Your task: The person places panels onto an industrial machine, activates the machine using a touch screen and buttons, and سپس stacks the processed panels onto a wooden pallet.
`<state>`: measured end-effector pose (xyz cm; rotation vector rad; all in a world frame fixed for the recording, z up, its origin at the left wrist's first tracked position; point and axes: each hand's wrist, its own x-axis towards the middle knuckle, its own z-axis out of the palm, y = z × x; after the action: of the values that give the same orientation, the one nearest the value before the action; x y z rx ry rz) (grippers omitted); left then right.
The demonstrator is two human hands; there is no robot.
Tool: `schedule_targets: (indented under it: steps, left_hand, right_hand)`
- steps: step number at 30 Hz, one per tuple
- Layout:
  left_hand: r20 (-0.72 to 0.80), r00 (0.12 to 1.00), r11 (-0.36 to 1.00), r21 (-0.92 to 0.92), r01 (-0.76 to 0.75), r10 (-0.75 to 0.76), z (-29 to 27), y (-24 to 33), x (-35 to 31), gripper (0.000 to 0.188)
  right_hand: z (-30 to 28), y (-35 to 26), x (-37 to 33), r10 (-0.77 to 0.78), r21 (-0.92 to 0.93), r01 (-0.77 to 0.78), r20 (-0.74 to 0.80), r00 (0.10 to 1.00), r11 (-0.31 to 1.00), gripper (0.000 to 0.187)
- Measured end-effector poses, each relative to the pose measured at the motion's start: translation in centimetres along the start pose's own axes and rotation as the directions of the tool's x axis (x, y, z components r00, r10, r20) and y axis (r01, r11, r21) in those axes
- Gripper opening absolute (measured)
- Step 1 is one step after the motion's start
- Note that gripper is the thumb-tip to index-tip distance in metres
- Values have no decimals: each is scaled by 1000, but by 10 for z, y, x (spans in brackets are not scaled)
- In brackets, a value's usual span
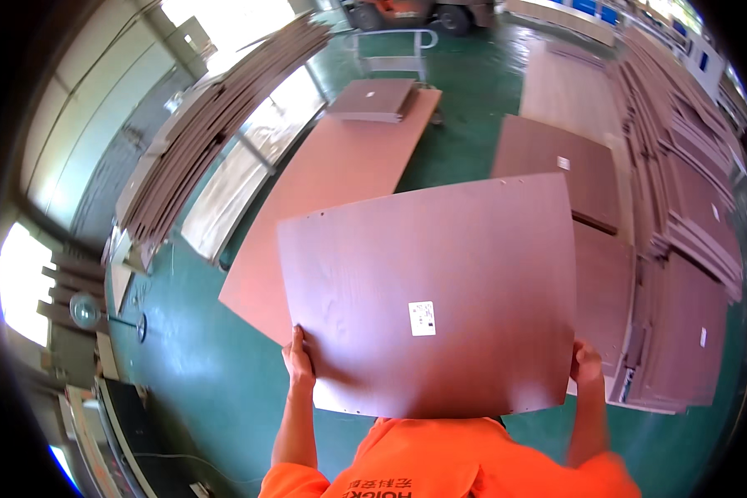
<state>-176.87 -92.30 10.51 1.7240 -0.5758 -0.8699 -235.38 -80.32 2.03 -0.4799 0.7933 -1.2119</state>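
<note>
A large reddish-brown wood-grain panel (373, 257) is held up in front of my body, with a white label (422, 319) near its middle. Small holes show along its far and near edges. My left hand (299, 357) grips the panel's left edge, thumb on the face and the other fingers mostly hidden behind it. On the opposite edge my right hand (586, 362) is closed round the panel, its fingertips out of sight. Beyond the panel, a long orange-brown board (324, 178) lies on a cart, partly covered by the panel from this view.
A short stack of brown panels (373, 100) rests on the long board, before the cart's metal handle (394, 62). Tall panel stacks (681, 166) line the right, beside a lower labelled panel pile (556, 166). Boards (216, 116) lie on a rack at left; a fan (87, 311) stands nearby.
</note>
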Motion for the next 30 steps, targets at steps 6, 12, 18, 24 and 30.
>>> schedule_targets:
  steps: [6,12,18,24,30]
  left_hand:
    - [78,997,982,182,-41,27,-83,28,231,51]
    - [223,927,938,243,246,-301,-177,-23,359,51]
    - [192,819,828,293,478,-541,-187,-56,415,44]
    - [123,775,620,-529,580,-620,-123,-61,497,15]
    - [253,751,502,-609,613,-610,114,-47,533,16]
  right_hand:
    - [200,50,248,38,-200,-76,-189,981,977,55]
    - [345,58,382,348,-364,-418,-243,905,832,50]
    - [417,54,492,354,-371,-395,-178,918,840,47]
    - [370,80,611,374,-206,-376,-49,926,903,40]
    - [362,22,727,240,-198,-258,-112,964,946,27]
